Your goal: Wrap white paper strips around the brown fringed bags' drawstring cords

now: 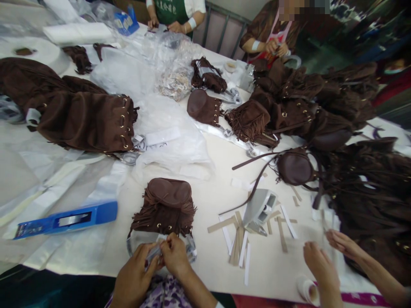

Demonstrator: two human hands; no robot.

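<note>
White sheeting is covering the long worktable (276, 265) we are sitting at, with co-workers gathered along its far and right edges. Brown suede fringed bags are piling up at right (362, 188). Our left hand (135, 273) and right hand (175, 254) are pinching a clear plastic strip (154, 252), fingertips clamped together, just below one fringed bag (165, 207).

Fringed bag (165, 207): brown suede-like cloth, matt, napped; small shiny metal eyelets. Wrapping (189, 250) at the fingers: clear glossy plastic film. Desk (272, 265): smooth white matt covering. Strips (239, 244): tan and white paper, matt. Blue box (67, 219): glossy plastic-looking.
</note>
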